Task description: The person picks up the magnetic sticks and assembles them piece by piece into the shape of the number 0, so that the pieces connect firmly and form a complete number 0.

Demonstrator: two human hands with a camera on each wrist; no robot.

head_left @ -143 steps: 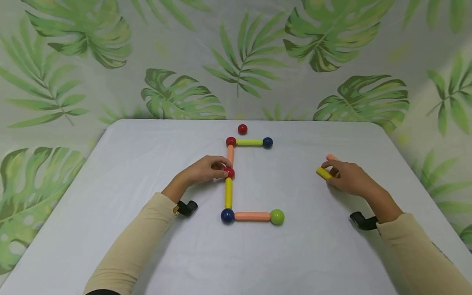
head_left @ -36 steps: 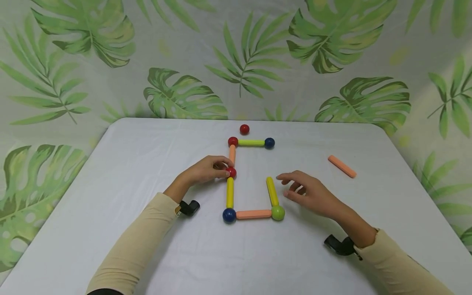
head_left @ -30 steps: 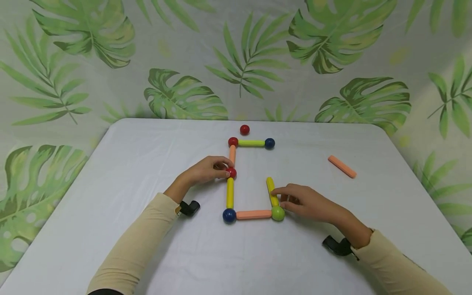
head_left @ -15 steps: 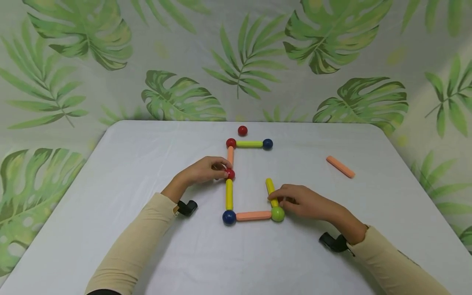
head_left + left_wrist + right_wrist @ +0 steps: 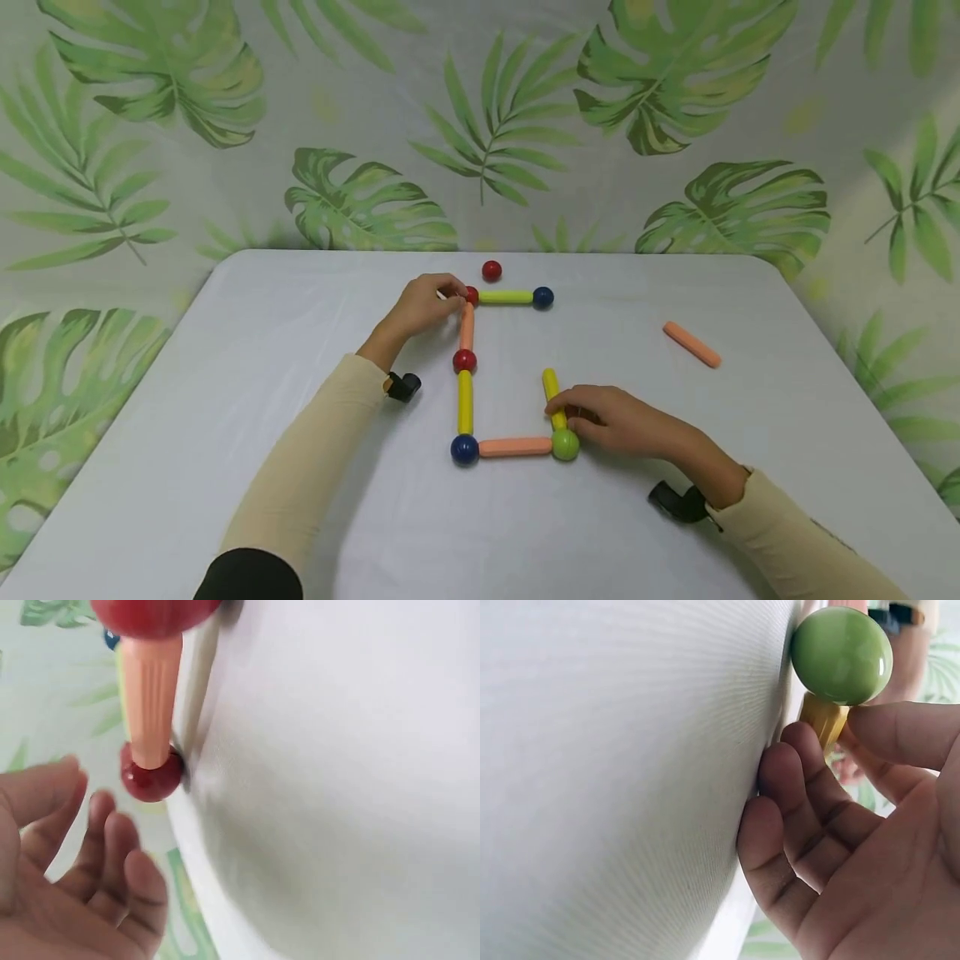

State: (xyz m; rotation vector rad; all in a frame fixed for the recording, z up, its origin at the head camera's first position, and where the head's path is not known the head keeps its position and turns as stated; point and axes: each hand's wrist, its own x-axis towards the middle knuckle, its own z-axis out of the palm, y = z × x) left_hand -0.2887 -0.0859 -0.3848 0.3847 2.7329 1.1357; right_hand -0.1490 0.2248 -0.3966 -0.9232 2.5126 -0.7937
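Observation:
My left hand (image 5: 426,307) is beside the far red ball (image 5: 472,295) of a stick-and-ball figure. In the left wrist view its fingers (image 5: 112,847) are apart from that ball and hold nothing. My right hand (image 5: 622,423) pinches the right yellow stick (image 5: 551,385), whose near end meets the green ball (image 5: 565,444); the right wrist view shows the thumb and fingers around the stick (image 5: 822,724). The figure also has a middle red ball (image 5: 465,360), a left yellow stick (image 5: 466,402), a near blue ball (image 5: 464,450) and two orange sticks, one along the near side (image 5: 516,447).
A lime stick (image 5: 506,297) runs from the far red ball to a far blue ball (image 5: 543,297). Behind it lies a loose red ball (image 5: 492,270). A loose orange stick (image 5: 692,344) rests at the right on the white table (image 5: 750,317).
The right hand has brought the yellow stick from the right to the green ball, let go, and grips it again. The left hand has left the middle red ball and moved to the far one.

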